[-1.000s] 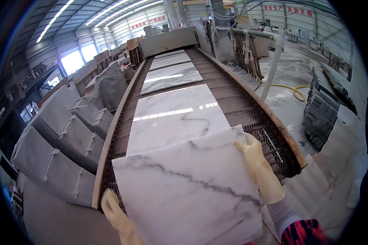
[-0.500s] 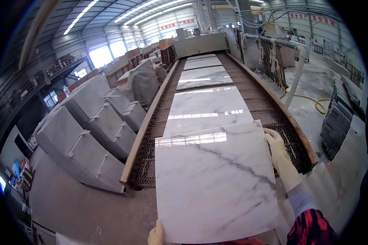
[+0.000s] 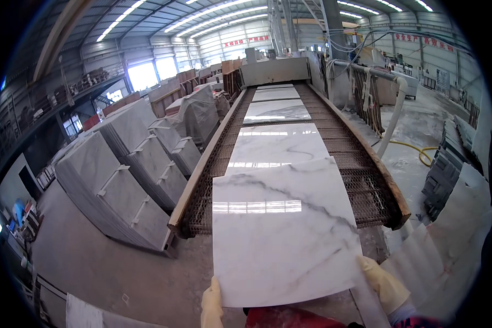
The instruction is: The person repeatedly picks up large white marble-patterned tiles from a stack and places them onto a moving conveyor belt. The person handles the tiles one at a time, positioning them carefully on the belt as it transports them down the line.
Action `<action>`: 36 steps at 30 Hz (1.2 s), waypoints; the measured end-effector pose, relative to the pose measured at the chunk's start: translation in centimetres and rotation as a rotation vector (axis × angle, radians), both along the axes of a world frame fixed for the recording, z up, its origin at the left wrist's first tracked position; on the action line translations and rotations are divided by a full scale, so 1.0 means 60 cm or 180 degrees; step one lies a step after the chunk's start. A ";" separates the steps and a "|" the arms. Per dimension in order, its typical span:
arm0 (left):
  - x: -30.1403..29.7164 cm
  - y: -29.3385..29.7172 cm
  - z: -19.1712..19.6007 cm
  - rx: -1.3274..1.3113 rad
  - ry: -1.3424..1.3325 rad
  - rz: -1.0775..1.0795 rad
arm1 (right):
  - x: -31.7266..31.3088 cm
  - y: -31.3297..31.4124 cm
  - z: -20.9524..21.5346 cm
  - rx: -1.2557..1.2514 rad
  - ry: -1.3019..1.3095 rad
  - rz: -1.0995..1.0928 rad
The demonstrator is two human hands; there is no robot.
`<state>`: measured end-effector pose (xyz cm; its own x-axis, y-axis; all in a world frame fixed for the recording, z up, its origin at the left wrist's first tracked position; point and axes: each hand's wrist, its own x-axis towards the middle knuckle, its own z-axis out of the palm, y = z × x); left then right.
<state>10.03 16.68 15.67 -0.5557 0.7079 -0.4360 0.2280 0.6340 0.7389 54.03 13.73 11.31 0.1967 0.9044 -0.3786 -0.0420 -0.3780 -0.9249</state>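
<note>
A polished white marble slab with grey veins (image 3: 284, 235) lies tilted in front of me, its far edge over the near end of a mesh conveyor (image 3: 361, 188). My left hand (image 3: 212, 306), in a cream rubber glove, grips the slab's near left corner, fingers partly hidden beneath it. At the near right edge my right hand (image 3: 385, 284), gloved alike, holds the slab with its fingertips along the side. Beyond its far edge, a second marble slab (image 3: 281, 143) lies flat on the belt, partly covered by the held one.
Farther along the belt lie more slabs, among them a grey-veined one (image 3: 276, 111). Wooden rails (image 3: 210, 158) border the conveyor. Stacked slabs (image 3: 115, 186) lean at the left. Dark stone pieces (image 3: 448, 169) and a yellow hose (image 3: 423, 156) are at the right.
My right hand has slid from the slab's far right corner to its near right edge. The slab sits slightly farther from me in the picture, and my left hand shows more.
</note>
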 end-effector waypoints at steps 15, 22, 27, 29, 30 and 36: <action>-0.015 -0.065 -0.124 0.0165 -0.0331 0.0171 | 0.022 -0.005 -0.022 0.0142 0.1517 0.0104; -0.053 -0.074 -0.058 0.0164 -0.0497 0.0213 | -0.033 -0.065 -0.007 -0.0160 0.1896 -0.0124; -0.115 -0.062 -0.101 0.0434 -0.0459 0.0122 | -0.049 -0.093 -0.044 -0.0151 0.2304 -0.0334; -0.130 -0.059 -0.104 0.0825 -0.0867 0.0111 | -0.056 -0.104 -0.048 -0.0214 0.2340 -0.0383; -0.139 -0.062 -0.102 0.1066 -0.1198 0.0095 | -0.059 -0.107 -0.048 -0.0245 0.2360 -0.0410; -0.118 -0.081 -0.018 0.1613 -0.1999 0.0323 | -0.078 -0.115 -0.007 -0.0365 0.2695 -0.0659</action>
<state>2.94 11.82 14.61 -0.3861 0.8623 -0.3278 -0.3651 0.1835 0.9127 49.34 6.82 10.89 -0.0354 0.8291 -0.5580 -0.7748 -0.3754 -0.5086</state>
